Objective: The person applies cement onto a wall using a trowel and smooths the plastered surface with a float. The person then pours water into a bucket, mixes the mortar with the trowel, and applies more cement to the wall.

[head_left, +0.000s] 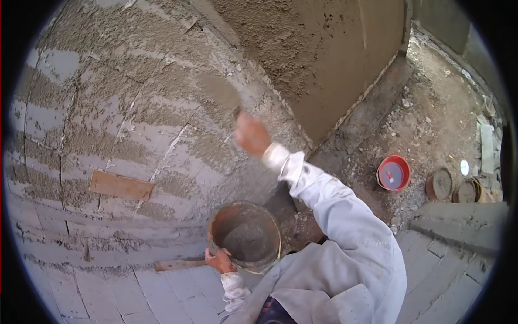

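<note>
My right hand (252,134) is raised against the rough, mortar-streaked block wall (124,113), its fingers closed round a trowel. Motion blurs the trowel's blade (222,92), which lies against the wall beyond my fingers. Lower down, my left hand (220,261) grips the near left rim of a round bucket (245,235) with grey mortar in it. The bucket stands upright at the foot of the wall, just left of my body.
A flat brown board (121,185) is against the wall at left. A wooden handle (175,264) lies beside my left hand. On the rubble ground stand a red bucket (393,173) with pale liquid and two mortar-caked buckets (440,184). A plastered wall (334,59) rises ahead.
</note>
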The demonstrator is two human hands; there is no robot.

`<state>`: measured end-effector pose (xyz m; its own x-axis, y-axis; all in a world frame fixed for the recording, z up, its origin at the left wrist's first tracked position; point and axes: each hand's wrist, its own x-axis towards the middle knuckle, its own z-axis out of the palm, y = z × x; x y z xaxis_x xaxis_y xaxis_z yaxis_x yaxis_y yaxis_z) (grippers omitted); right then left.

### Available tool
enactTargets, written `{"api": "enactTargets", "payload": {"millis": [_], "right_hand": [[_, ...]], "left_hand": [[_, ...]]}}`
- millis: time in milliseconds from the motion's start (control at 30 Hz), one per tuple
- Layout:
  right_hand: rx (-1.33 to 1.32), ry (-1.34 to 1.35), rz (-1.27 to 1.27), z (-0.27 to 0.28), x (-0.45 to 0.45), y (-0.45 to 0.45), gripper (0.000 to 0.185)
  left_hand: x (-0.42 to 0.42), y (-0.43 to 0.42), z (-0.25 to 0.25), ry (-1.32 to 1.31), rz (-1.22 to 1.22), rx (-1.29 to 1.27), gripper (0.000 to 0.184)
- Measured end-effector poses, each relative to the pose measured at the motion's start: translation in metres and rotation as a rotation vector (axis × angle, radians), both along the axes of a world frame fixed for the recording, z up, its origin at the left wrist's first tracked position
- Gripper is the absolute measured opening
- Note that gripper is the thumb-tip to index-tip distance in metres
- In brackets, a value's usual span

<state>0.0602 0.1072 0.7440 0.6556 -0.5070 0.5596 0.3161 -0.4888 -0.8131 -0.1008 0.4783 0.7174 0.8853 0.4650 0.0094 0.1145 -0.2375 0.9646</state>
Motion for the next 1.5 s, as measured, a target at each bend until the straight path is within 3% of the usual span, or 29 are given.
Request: {"api": "enactTargets", "payload": {"millis": [33,100,167,267,333,433,600,733,800,1000,1033,1133,1233,1367,1433,1500], "right_hand": [[0.028,-0.016,0.257,0.031,-0.025,0.036,0.028],[0.057,-0.268,0.261,0.048,-0.036,0.065,0.026],[0.473,-0.174,0.232,0.016,0.011,0.046,0.023],[1.175,-0.324,0.25,0.005,0.05,-0.027,0.02],[1.396,-0.5,0.074,-0.008,0.073,-0.068,0.015],[1.591,-0.647,0.131,-0.027,0.104,-0.104,0.017],[1.507,-0.695,0.234,0.013,0.116,-0.088,0.02],[1.432,-0.634,0.429,0.096,0.081,-0.044,0.021],[1.398,-0.637,0.621,0.126,0.058,-0.027,0.02],[1.66,-0.959,1.615,0.156,-0.01,-0.025,0.015],[1.656,-0.965,1.608,0.153,-0.025,-0.027,0.013],[1.422,-0.986,1.315,0.135,-0.083,-0.031,0.016],[1.084,-0.901,0.658,0.1,-0.125,-0.044,0.022],[0.757,-0.903,-0.325,0.013,-0.107,-0.088,0.025],[0.677,-0.644,-0.733,-0.046,-0.087,-0.114,0.025],[0.414,-0.199,-1.109,-0.105,-0.059,-0.131,0.028]], "left_hand": [[-0.003,0.0,-0.001,0.019,0.009,0.005,0.027],[-0.013,0.008,-0.004,-0.019,0.027,0.015,0.026],[-0.009,0.008,-0.009,-0.051,0.048,-0.017,0.026],[-0.02,0.028,-0.019,-0.036,0.107,-0.05,0.031],[-0.021,0.039,-0.031,-0.023,0.125,-0.043,0.053],[-0.026,0.032,-0.022,0.061,0.081,-0.053,0.052],[-0.033,0.022,-0.027,0.026,0.041,-0.041,0.03],[-0.038,0.02,-0.027,-0.033,-0.01,-0.046,0.029],[-0.038,0.024,-0.027,-0.016,0.005,-0.088,0.028],[-0.037,0.004,-0.015,0.004,0.044,-0.109,0.031],[-0.036,0.006,-0.017,0.001,0.052,-0.105,0.032],[-0.031,0.015,-0.027,0.037,0.032,-0.043,0.037],[-0.03,0.011,-0.024,0.035,-0.009,-0.056,0.03],[-0.028,0.005,-0.028,0.031,-0.097,-0.07,0.024],[-0.027,0.001,-0.031,0.049,-0.116,-0.046,0.024],[-0.03,-0.001,-0.038,0.058,-0.127,-0.027,0.022]]}}
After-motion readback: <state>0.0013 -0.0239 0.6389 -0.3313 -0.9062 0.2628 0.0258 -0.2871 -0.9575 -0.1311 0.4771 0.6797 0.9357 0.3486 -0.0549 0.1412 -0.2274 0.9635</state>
